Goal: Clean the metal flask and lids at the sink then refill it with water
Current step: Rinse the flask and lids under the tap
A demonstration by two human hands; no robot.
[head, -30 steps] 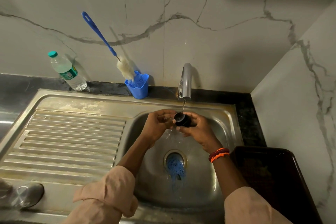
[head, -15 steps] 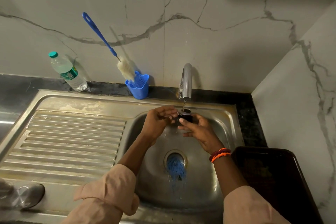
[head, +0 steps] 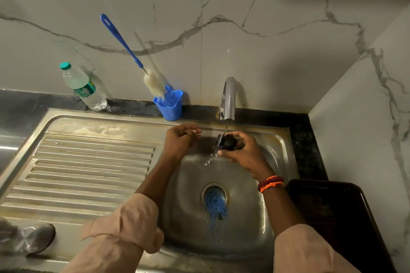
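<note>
My right hand [head: 244, 150] grips a small black lid [head: 225, 143] under the thin stream of water from the chrome tap [head: 228, 99], over the steel sink basin [head: 250, 224]. The lid is tipped on its side and water drips off it. My left hand [head: 180, 139] hovers to the left of the lid, fingers loosely curled, holding nothing. A metal flask [head: 33, 239] lies at the bottom left on the drainboard edge, blurred and partly cut off.
A blue bottle brush [head: 124, 46] stands in a blue holder [head: 169, 105] against the marble wall. A plastic water bottle [head: 83, 87] stands at the back left. The ribbed drainboard [head: 88, 173] lies left of the basin, a dark tray [head: 332, 217] to the right. Blue scrubber fibres [head: 215, 206] sit in the drain.
My left hand has let go of the lid and drawn away to the left. My right hand has turned the lid onto its side under the stream.
</note>
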